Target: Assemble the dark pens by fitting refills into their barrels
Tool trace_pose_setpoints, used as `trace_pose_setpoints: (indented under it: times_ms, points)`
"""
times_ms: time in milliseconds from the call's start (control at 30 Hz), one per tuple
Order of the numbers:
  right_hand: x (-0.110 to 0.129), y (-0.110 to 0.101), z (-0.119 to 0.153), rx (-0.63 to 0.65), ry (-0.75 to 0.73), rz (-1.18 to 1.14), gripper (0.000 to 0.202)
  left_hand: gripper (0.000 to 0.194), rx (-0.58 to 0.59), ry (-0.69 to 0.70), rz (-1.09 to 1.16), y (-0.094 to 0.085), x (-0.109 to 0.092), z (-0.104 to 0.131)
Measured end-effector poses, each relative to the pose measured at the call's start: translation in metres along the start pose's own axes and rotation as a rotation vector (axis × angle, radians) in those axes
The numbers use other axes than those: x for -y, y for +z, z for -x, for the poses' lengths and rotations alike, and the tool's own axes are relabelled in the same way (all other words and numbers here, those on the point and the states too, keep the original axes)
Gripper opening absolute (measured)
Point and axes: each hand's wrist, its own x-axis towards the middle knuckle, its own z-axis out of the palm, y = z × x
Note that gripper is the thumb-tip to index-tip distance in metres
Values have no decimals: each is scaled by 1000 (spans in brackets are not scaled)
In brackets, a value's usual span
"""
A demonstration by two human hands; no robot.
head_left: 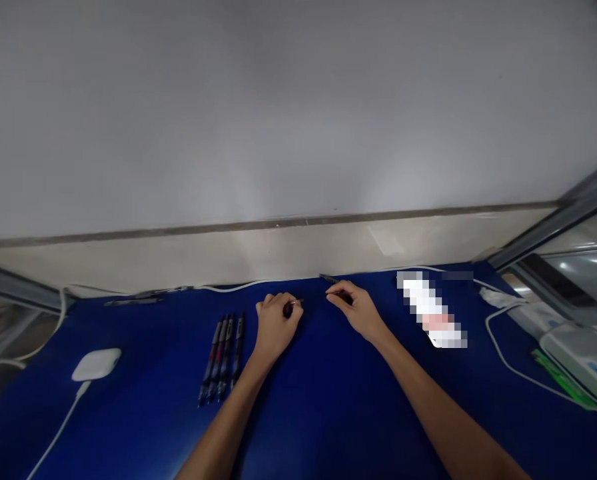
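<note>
My left hand (280, 321) is closed above the blue tabletop near the middle. Its thumb and fingers pinch a small thin piece (297, 302) with a shiny end, mostly hidden by the fingers. My right hand (354, 308) is a short way to the right, with thumb and fingertips pressed together. Whatever it holds, if anything, is too small or hidden to make out. Just behind its fingers a dark, thin pen-like piece (327, 277) shows near the wall. Several dark pens (224, 357) lie side by side to the left of my left forearm, which partly covers one.
More thin dark pens (148, 297) lie at the back left. A white earbud case (96, 365) with a cable is at left. A blurred phone (428, 310) lies at right, beside a white box (581, 363) and a green packet (563, 380). A white cable (233, 288) runs along the wall.
</note>
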Motion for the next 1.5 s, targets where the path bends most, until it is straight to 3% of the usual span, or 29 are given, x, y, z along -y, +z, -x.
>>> trace_pose_setpoints:
  times_ms: [200, 333, 467, 567, 700, 767, 833, 1000, 1267, 1500]
  points:
    - [2, 2, 1, -5, 26, 22, 37, 21, -6, 91, -130, 3, -3, 4]
    - [4, 9, 2, 108, -173, 171, 30, 30, 32, 230, -286, 9, -5, 8]
    - [7, 11, 3, 165, -283, 233, 29, 34, 64, 259, -304, 11, -3, 8]
    - [10, 9, 3, 50, -306, 249, 32, 34, 60, 244, -263, 11, -2, 7]
    - [7, 10, 5, -265, -239, 488, 26, 34, 7, 123, -201, 11, -1, 6]
    - [1, 12, 5, -280, -209, 605, 22, 35, -11, 67, -165, 10, 0, 5]
    - [-4, 13, 5, -217, -210, 627, 22, 36, -21, 26, -132, 10, 0, 4]
    - [-8, 12, 2, -143, -213, 396, 20, 38, -30, -7, -97, 10, 1, 3]
    - [-6, 3, -2, -279, 50, -43, 25, 40, -9, -7, -124, 10, 0, 4]
    - [-4, 1, -2, -229, 45, -116, 26, 36, -18, 15, -123, 9, -1, 4]
